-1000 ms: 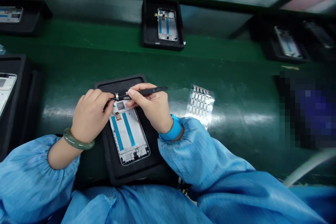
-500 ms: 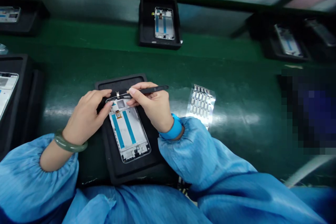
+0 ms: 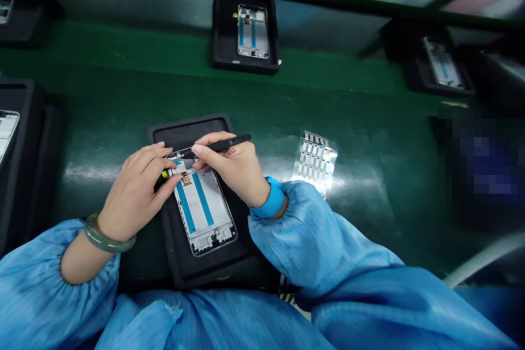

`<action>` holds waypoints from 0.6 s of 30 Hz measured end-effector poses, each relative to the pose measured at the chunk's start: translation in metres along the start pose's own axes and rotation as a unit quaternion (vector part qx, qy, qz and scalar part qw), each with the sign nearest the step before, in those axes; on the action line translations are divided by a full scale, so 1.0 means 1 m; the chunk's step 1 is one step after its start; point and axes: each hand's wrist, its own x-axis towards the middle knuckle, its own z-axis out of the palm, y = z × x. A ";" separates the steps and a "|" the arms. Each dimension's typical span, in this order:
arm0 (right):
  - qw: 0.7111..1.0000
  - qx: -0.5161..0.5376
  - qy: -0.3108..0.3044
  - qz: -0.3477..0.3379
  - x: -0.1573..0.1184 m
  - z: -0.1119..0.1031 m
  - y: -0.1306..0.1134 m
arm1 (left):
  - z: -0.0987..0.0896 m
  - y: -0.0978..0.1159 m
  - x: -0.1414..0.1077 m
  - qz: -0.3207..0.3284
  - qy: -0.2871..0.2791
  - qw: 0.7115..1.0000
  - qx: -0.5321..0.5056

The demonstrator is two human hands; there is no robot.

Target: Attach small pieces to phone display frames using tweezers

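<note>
Black tweezers (image 3: 234,141) pinched in right fingers (image 3: 210,156), left fingers (image 3: 156,165) parted, touching phone frame (image 3: 214,205)

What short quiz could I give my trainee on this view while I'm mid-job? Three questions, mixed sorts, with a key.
1. Which hand holds the slim black tool?
2. True or false: the phone frame being worked on lies on a black tray.
3. Where is the sheet of small parts?
A) left of that tray
B) right of that tray
C) inside that tray

Key:
1. The right hand.
2. True.
3. B.
</note>
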 end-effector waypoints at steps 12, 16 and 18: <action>1.000 -0.022 -0.002 -0.013 -0.001 -0.001 0.000 | -0.001 0.003 -0.001 -0.004 -0.004 1.000 0.004; 1.000 -0.026 -0.003 -0.012 -0.001 -0.001 0.001 | -0.001 0.002 -0.001 -0.004 -0.002 1.000 0.004; 1.000 -0.023 -0.003 -0.013 -0.001 -0.001 0.000 | -0.001 0.002 -0.001 -0.004 -0.003 1.000 0.003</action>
